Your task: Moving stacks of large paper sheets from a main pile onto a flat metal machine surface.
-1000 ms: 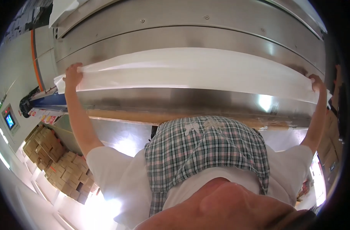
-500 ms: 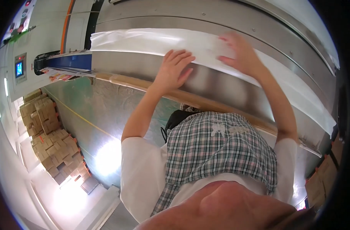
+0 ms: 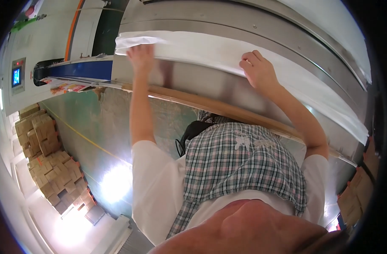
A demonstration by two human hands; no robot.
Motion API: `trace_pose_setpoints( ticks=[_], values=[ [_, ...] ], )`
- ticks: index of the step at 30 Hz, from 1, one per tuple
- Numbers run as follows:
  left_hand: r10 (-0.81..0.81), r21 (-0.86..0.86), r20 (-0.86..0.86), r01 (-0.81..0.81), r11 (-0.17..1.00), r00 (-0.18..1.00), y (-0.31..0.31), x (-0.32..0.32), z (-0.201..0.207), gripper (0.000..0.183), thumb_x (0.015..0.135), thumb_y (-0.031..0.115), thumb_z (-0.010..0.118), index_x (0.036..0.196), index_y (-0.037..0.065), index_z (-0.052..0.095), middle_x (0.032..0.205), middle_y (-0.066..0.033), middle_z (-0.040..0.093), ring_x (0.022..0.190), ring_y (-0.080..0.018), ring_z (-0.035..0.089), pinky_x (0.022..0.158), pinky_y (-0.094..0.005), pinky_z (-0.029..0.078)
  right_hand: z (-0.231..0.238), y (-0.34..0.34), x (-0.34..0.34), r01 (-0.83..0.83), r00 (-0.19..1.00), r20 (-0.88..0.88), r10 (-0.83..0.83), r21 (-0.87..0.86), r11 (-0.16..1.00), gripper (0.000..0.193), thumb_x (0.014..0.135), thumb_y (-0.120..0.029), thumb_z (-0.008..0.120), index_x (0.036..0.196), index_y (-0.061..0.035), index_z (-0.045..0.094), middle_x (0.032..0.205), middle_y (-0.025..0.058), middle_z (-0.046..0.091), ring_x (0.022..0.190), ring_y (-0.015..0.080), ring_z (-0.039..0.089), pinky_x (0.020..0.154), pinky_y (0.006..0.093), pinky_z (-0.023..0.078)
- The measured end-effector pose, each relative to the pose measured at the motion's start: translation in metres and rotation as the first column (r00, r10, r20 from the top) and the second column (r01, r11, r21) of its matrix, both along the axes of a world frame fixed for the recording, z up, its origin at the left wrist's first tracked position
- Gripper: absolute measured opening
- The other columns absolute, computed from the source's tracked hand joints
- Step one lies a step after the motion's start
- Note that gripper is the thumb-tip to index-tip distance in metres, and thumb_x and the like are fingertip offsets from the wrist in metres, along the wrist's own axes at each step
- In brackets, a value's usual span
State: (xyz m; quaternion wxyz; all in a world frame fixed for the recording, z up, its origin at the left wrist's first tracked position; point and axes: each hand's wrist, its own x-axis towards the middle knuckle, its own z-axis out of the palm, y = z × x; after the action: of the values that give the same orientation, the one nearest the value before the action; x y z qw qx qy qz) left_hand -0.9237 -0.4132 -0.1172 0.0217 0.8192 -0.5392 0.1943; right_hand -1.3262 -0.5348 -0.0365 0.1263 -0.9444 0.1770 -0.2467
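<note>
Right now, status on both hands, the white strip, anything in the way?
Left hand blurred, at left end of white strip. Right hand curled at near edge, grip unclear. Strip stretched along metal surface; only hands overlap it.

The bare left forearm (image 3: 141,106) stretched almost straight forward, and the bare left hand (image 3: 141,58), back uppermost, was blurred with its fingers extended ahead. The bare right forearm (image 3: 298,109) slanted forward and inward, its bare right hand (image 3: 259,73) loosely curled, fingers bent.
</note>
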Motion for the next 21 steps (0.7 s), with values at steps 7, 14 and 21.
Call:
trace_pose_setpoints(
  ticks=[7, 14, 21],
  values=[
    [0.311, -0.080, -0.097, -0.319, 0.944, 0.945, -0.014, 0.087, 0.080, 0.036, 0.081, 0.034, 0.051, 0.109, 0.011, 0.054, 0.116, -0.0143, 0.050, 0.107, -0.0344, 0.046, 0.085, -0.0515, 0.038, -0.010, -0.001, -0.022, 0.016, 0.998, -0.054, -0.015, 0.016, 1.000, 0.010, 0.064, -0.004, 0.056, 0.073, -0.0056, 0.052, 0.091, 0.0058, 0.054, 0.084, 0.0237, 0.050, 0.065, 0.0319, 0.047],
    [-0.541, -0.206, -0.415, 0.503, 0.839, 0.732, -0.107, -0.112, 0.079, 0.020, 0.079, 0.029, 0.056, 0.079, 0.009, 0.061, 0.087, -0.0160, 0.059, 0.082, -0.0352, 0.055, 0.072, -0.0452, 0.043, -0.009, -0.001, -0.034, 0.064, 0.998, -0.003, -0.064, 0.009, 0.998, 0.014, 0.063, -0.004, 0.056, 0.077, -0.0055, 0.053, 0.091, 0.0080, 0.054, 0.085, 0.0258, 0.050, 0.073, 0.0337, 0.044],
    [-0.196, 0.078, -0.469, 0.261, 0.962, 0.862, -0.090, -0.158, 0.057, 0.035, 0.086, 0.030, 0.046, 0.071, 0.002, 0.060, 0.072, -0.0178, 0.059, 0.072, -0.0356, 0.056, 0.068, -0.0468, 0.043, -0.015, -0.004, -0.076, 0.283, 0.952, -0.142, -0.270, 0.080, 0.956, 0.031, 0.061, -0.004, 0.060, 0.091, -0.0057, 0.052, 0.097, 0.0099, 0.051, 0.092, 0.0267, 0.048, 0.081, 0.0338, 0.043]
  ],
)
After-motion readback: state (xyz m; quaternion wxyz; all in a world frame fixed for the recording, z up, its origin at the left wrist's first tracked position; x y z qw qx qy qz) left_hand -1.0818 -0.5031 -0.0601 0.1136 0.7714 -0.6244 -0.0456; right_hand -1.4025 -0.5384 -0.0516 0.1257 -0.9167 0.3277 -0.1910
